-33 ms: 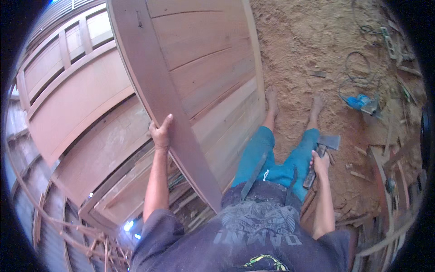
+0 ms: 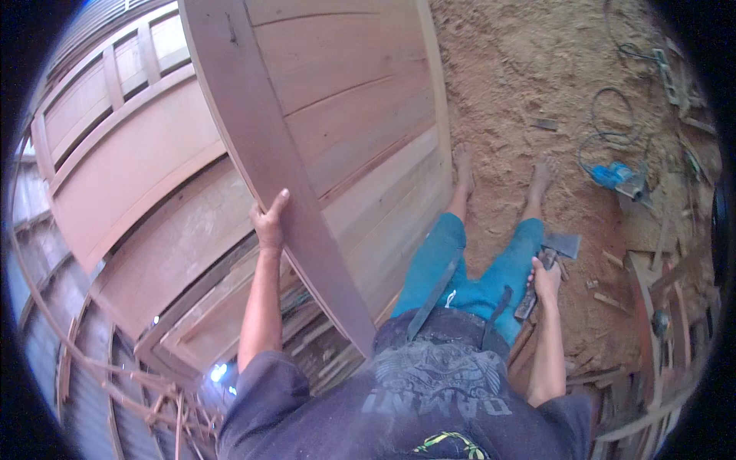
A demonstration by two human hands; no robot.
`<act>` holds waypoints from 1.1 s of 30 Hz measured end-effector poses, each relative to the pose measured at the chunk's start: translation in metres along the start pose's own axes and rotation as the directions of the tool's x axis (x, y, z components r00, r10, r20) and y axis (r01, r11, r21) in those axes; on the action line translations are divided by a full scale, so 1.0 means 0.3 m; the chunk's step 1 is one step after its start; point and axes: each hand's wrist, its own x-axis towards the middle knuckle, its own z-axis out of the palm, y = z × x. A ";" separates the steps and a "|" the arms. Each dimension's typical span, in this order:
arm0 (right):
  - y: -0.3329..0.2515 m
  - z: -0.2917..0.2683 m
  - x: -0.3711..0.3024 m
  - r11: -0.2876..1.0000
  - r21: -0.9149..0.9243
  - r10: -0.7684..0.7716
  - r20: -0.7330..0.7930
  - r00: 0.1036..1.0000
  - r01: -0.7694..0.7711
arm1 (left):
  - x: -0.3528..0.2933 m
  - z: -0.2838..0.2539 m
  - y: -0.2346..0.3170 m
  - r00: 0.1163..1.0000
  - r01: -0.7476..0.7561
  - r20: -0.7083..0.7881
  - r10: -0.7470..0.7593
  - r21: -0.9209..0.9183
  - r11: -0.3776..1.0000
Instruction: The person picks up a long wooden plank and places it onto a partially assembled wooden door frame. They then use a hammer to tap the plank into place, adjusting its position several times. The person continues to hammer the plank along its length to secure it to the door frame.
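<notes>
My left hand (image 2: 268, 222) is closed around the edge of a large wooden panelled door (image 2: 360, 107), its thumb lying on the front face. The door stands tilted on my left, with horizontal boards set in a wider side rail. In my right hand (image 2: 547, 280) is a hatchet (image 2: 562, 245), held by its dark handle beside my right thigh. Its broad grey blade points outward to the right. My fingers hide part of the handle.
More wooden panels (image 2: 138, 184) lean on the left, near corrugated metal sheets (image 2: 38, 383). Sawdust covers the ground (image 2: 506, 69) around my bare feet. A blue power tool (image 2: 613, 176) with a looped cord lies at right, near wood scraps (image 2: 613, 303).
The view has shifted very slightly. Both hands keep their hold on the door and the hatchet.
</notes>
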 end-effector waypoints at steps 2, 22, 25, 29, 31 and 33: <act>0.064 -0.055 0.092 0.999 0.048 0.022 -0.002 1.000 -0.021 | -0.016 0.026 0.046 0.998 -0.008 -0.064 0.010 0.026 1.000; 0.148 -0.211 0.327 0.970 -0.217 -0.080 0.154 0.985 0.113 | -0.086 0.038 0.006 0.988 0.105 -0.113 -0.102 0.019 0.994; 0.215 -0.287 0.302 0.932 -0.320 -0.135 0.128 0.983 0.170 | -0.232 -0.027 -0.158 0.993 0.116 0.027 -0.118 0.074 0.991; 0.341 -0.365 0.279 0.899 -0.382 -0.230 0.008 0.973 0.216 | -0.427 -0.082 -0.368 0.980 0.184 0.040 -0.194 0.168 0.968; 0.413 -0.403 0.280 0.912 -0.347 -0.248 -0.044 0.968 0.218 | -0.463 -0.089 -0.397 0.984 0.144 0.088 -0.153 0.097 0.985; 0.512 -0.427 0.299 0.934 -0.235 -0.289 -0.051 0.956 0.270 | -0.504 -0.100 -0.410 0.976 0.155 0.141 -0.169 0.103 0.982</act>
